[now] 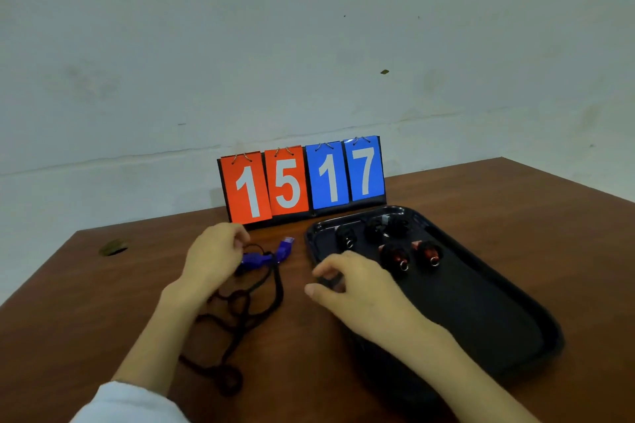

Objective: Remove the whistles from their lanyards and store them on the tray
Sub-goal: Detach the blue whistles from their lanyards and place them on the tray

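Across the brown wooden bench (481,203), a flip scoreboard of red and blue number cards (302,178) stands at the far edge, reading 15 and 17. Toward the right edge lies a long black plastic tray (498,312), holding several small dark whistles, two of them reddish with metal rings (427,255), grouped at its far end. A tangle of black cord lanyard (233,312) trails from the middle of the bench toward the near edge. At its far end sit two purple plastic whistles (271,252), apparently not yet freed.

The left hand (214,252) has its grip closed on the nearer purple whistle or its cord; which one I cannot tell. The right hand (357,285) hovers over the tray's near-left rim, fingers curled and loosely parted; whether they pinch anything is hidden.

Likely risk: the looped cord could snag while a whistle is pulled off, dragging the second one along, or the right forearm could nudge the tray and roll the stored whistles.
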Available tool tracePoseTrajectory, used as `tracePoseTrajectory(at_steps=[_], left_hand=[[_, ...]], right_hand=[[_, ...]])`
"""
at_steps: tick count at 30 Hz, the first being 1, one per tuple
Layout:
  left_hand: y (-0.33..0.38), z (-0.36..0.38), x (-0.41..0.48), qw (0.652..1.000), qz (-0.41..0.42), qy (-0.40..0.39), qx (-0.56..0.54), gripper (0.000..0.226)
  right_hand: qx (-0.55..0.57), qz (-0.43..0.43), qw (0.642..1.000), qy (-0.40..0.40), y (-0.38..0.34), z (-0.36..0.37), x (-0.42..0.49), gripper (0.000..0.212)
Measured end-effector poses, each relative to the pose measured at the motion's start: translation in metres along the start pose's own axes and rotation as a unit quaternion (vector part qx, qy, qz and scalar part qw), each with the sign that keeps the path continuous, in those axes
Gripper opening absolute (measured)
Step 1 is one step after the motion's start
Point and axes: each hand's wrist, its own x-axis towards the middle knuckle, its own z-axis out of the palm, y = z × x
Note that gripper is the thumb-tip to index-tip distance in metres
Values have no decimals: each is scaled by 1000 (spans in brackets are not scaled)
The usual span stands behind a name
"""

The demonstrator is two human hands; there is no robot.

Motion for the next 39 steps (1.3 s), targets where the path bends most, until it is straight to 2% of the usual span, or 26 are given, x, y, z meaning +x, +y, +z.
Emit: tracePoseTrajectory(at_steps=[3,5,11,15,17,19,21,23,24,28,32,35,39], left_hand=[[-17,3,4,999,-21,-48,-14,10],[-19,7,5,998,-16,-66,0,17],[-23,25,7,998,-15,-50,31,27],[-19,16,8,998,-19,-55,25,18],[-13,0,9,998,-25,-47,-35,18],[-1,-22,9,988,-33,-32,-144,20],[17,-42,5,956,-42,-34,-288,22],[39,-56,-6,912,-30,-70,-404,21],[50,-58,-12,899,-20,-93,-427,21],[79,-50,-29,882,16,-177,-436,33],[85,-37,-31,833,-1,-231,-503,34],[76,-34,-27,824,12,-297,-482,31],[43,-34,-14,847,-25,-319,-425,27]], right_hand=[[2,-28,998,-50,-22,21,26,34],[8,-36,998,-59,-31,31,35,34],[3,-39,997,-61,-26,43,37,33],[27,-19,999,-20,-17,35,40,28],[64,-7,998,13,-13,29,44,20],[119,0,992,44,-12,23,47,14],[187,-1,981,57,-13,21,49,14],[275,5,959,62,-17,19,48,21],[321,10,945,68,-20,17,47,27],[451,13,889,81,-22,6,45,28],[591,33,803,63,-15,3,45,23],[649,70,748,120,-8,-1,50,24],[700,94,678,204,3,-17,55,15]])
